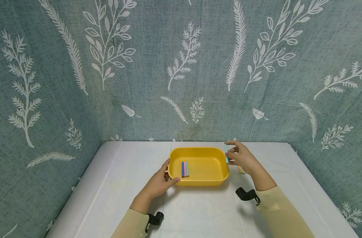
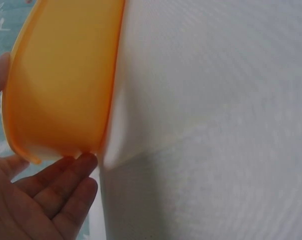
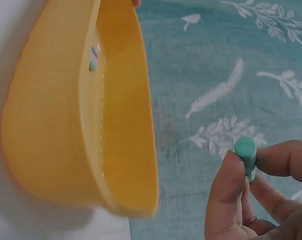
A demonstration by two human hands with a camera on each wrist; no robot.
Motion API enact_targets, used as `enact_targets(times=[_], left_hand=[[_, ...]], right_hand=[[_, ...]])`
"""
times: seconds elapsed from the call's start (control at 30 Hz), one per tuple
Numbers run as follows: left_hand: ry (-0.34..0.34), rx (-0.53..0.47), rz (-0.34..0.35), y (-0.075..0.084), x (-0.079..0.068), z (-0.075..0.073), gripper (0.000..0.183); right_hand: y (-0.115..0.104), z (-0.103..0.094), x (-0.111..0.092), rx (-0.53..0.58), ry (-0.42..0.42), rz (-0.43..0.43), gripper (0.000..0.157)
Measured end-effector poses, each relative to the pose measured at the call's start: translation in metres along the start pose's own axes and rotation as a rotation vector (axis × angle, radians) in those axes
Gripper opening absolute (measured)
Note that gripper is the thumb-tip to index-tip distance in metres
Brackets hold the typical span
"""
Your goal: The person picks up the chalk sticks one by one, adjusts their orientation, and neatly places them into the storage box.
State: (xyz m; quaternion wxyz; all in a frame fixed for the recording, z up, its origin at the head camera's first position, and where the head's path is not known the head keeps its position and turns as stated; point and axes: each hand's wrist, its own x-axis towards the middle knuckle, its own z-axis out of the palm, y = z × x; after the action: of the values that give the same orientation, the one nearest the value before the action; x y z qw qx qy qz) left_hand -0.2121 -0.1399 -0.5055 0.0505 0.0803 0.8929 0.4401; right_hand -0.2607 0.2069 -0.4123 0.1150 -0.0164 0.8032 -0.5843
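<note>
A yellow plastic basin stands on the table. My left hand grips its left end, thumb at the front rim and fingers against the outer wall, as the left wrist view shows with the hand under the basin wall. Inside, toward the left, lie side by side a blue chalk stick, a pink one and a green one. Just beyond the basin's right end, my right hand pinches a mint-green chalk stick between thumb and fingers.
Behind the right wrist, partly hidden, an orange chalk stick and a greenish one lie on the white-covered table. A leaf-patterned green cloth rises behind and at both sides. Each wrist wears a black camera.
</note>
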Motion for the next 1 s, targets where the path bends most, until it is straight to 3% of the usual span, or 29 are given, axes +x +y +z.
enact_targets(times=[0.47,1.0], left_hand=[[0.001,0.011,-0.002,-0.002,0.002,0.0,0.102],[0.01,0.004,0.005,0.0,0.001,0.001,0.102]], right_hand=[[-0.001,0.039,0.012,0.083,-0.048,0.006,0.052],[0.002,0.08,0.025,0.095,-0.111,0.001,0.053]])
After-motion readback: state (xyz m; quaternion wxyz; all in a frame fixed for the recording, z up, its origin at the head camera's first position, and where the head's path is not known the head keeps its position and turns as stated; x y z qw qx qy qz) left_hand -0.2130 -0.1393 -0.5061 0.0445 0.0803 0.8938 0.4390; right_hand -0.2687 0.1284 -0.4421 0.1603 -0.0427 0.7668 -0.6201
